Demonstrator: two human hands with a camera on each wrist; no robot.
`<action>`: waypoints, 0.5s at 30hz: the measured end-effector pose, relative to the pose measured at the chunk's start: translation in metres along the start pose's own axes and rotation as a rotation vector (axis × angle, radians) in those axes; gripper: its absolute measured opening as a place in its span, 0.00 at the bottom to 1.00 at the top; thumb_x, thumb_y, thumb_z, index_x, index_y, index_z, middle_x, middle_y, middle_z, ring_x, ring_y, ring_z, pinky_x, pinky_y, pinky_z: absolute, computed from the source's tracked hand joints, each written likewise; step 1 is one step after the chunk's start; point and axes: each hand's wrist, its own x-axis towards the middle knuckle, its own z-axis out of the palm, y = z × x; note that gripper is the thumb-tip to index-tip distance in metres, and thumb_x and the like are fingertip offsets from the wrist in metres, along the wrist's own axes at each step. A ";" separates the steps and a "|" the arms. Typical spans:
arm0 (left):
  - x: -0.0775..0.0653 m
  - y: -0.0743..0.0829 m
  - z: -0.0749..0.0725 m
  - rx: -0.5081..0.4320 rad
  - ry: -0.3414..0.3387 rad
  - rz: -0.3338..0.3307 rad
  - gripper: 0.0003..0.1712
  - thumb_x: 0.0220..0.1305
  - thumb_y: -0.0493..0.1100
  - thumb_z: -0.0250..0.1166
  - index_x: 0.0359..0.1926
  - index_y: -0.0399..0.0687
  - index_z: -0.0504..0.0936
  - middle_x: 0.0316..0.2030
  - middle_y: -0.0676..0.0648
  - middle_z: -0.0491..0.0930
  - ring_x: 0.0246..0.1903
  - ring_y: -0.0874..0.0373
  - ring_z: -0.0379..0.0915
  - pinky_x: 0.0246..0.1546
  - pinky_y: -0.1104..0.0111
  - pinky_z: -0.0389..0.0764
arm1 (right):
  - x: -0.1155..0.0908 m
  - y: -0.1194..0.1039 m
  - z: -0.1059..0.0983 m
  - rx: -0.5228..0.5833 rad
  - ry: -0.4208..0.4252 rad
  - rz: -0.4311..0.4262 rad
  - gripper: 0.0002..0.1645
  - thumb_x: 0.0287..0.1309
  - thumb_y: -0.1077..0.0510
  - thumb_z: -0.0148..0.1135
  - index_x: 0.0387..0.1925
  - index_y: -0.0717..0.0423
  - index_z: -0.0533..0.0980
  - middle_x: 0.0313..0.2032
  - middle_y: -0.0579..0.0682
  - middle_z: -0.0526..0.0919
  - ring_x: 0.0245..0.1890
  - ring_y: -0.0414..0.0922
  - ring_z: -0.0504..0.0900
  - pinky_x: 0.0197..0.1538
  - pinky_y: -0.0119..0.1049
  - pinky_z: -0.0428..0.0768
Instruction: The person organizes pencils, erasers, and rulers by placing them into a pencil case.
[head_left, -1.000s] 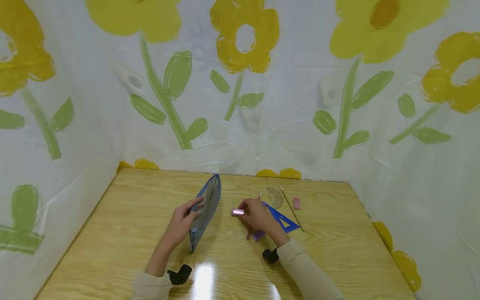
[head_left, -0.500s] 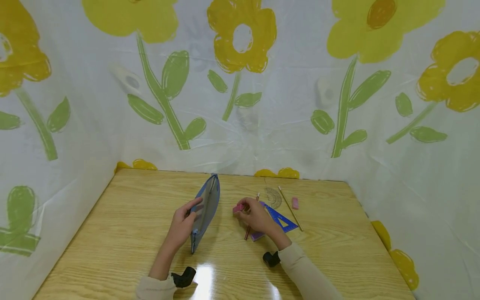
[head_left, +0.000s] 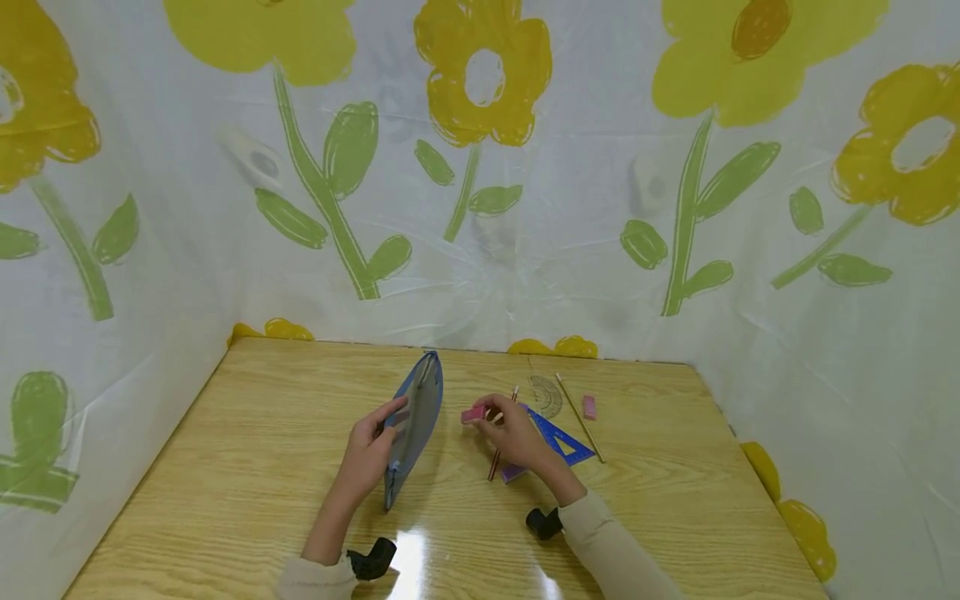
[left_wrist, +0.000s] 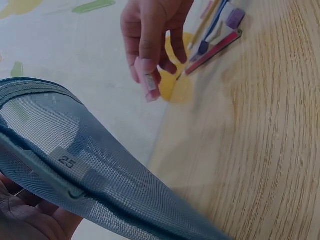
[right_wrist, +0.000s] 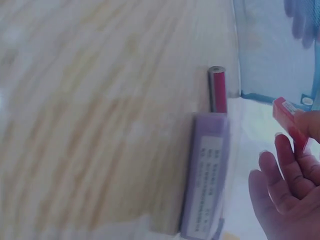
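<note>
My left hand (head_left: 367, 454) grips a blue mesh zip pouch (head_left: 429, 412) by its near side, thumb and fingers on the mesh. The pouch stands on edge, its zipper undone along the top and its mouth gaping slightly. A "25" tag (left_wrist: 67, 161) shows on it in the left wrist view. To the right of the pouch, my right hand (head_left: 521, 435) pinches a pink eraser (head_left: 472, 414) between thumb and fingertips, above the table. In the right wrist view the eraser (right_wrist: 287, 119) is tilted and its other fingers are spread below.
Right of and under the right hand lie a red striped pencil (head_left: 493, 467), a purple labelled block (head_left: 513, 472) and a blue set square (head_left: 577, 451). Beyond are a clear protractor (head_left: 549, 397), a gold pencil (head_left: 581, 418) and another pink eraser (head_left: 590, 407). Flowered cloth walls (head_left: 570, 292) enclose the table.
The eraser has turned in my right hand, its shiny label side no longer facing the head camera, and has shifted slightly left lately. The pouch's mouth gapes a little wider.
</note>
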 end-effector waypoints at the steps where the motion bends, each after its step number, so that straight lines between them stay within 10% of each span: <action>1: 0.000 0.000 0.000 -0.001 0.002 -0.002 0.29 0.70 0.26 0.42 0.71 0.29 0.67 0.71 0.29 0.65 0.68 0.37 0.67 0.67 0.49 0.73 | 0.000 -0.001 0.000 0.004 0.002 -0.001 0.15 0.70 0.59 0.61 0.56 0.57 0.77 0.45 0.51 0.82 0.43 0.46 0.82 0.46 0.37 0.84; 15: -0.002 0.002 0.002 0.003 0.005 0.003 0.30 0.69 0.26 0.44 0.71 0.30 0.67 0.70 0.29 0.66 0.68 0.37 0.68 0.66 0.49 0.75 | -0.004 -0.033 -0.002 0.025 0.063 -0.055 0.15 0.67 0.60 0.65 0.54 0.55 0.77 0.44 0.47 0.82 0.45 0.44 0.79 0.52 0.43 0.83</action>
